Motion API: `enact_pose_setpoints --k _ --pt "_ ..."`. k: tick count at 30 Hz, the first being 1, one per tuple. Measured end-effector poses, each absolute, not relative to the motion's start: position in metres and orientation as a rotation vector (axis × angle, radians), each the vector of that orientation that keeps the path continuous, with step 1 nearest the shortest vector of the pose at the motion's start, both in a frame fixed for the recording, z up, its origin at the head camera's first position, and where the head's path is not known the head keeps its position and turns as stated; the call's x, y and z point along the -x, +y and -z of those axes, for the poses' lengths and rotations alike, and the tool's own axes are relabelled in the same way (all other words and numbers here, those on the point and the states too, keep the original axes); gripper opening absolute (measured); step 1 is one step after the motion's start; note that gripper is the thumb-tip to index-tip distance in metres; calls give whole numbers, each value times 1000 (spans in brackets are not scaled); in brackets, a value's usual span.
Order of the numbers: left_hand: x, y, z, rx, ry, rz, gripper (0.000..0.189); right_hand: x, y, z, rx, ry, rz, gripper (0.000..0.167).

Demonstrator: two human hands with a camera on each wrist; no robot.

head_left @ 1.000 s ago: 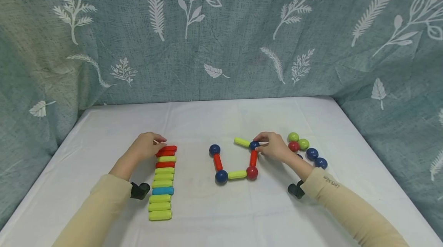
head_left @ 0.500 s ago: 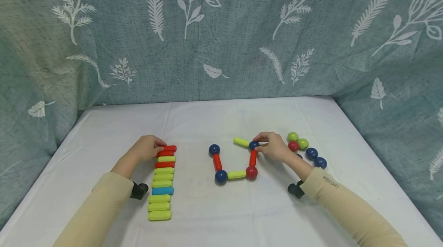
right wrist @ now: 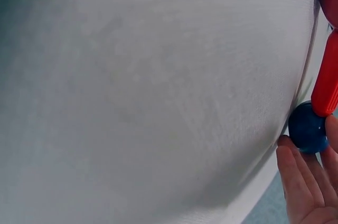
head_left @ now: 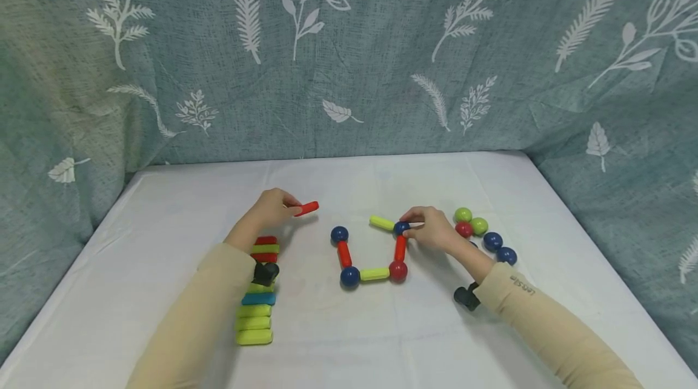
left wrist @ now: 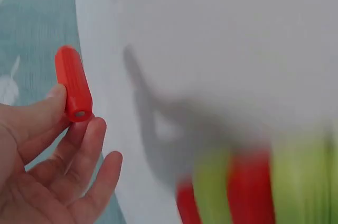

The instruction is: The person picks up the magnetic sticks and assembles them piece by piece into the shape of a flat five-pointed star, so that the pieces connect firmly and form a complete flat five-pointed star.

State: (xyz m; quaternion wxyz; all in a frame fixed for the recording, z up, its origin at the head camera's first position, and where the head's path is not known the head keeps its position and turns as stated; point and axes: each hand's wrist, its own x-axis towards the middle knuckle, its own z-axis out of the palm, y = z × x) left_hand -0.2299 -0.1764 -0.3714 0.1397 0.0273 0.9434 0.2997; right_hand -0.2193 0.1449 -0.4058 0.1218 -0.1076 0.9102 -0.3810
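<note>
Between thumb and fingers my left hand (head_left: 272, 208) pinches a red rod (head_left: 308, 208), held above the table left of the joined shape. In the left wrist view the red rod (left wrist: 73, 84) shows a small hole in its near end. My right hand (head_left: 433, 230) grips a dark blue ball (head_left: 402, 228) at the shape's far right corner. That ball joins a yellow-green rod (head_left: 382, 223) and a red rod (head_left: 400, 248). A red ball (head_left: 398, 271), a yellow-green rod (head_left: 374, 274), a blue ball (head_left: 350, 277), a red rod (head_left: 344, 254) and another blue ball (head_left: 339, 234) continue the open shape.
A column of loose rods, yellow-green, red and one blue rod (head_left: 259, 299), lies under and beside the left forearm, which hides some. Right of the right hand lie loose balls: green balls (head_left: 479, 226), a red ball (head_left: 464, 229) and several blue balls (head_left: 493, 241). A curtain (head_left: 349, 74) hangs behind.
My left hand has lifted the topmost red rod off the column and carried it right and away from me, toward the shape. The right hand has stayed on the blue ball.
</note>
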Motion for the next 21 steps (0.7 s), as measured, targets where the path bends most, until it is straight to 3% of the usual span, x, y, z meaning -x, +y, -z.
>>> enact_pose_setpoints --k 9,21 --pt "232 -111 390 -51 2678 -964 24 222 147 408 294 2645 1135 26" --pt "223 -91 398 -1 2679 -960 26 221 146 407 302 2663 1118 25"
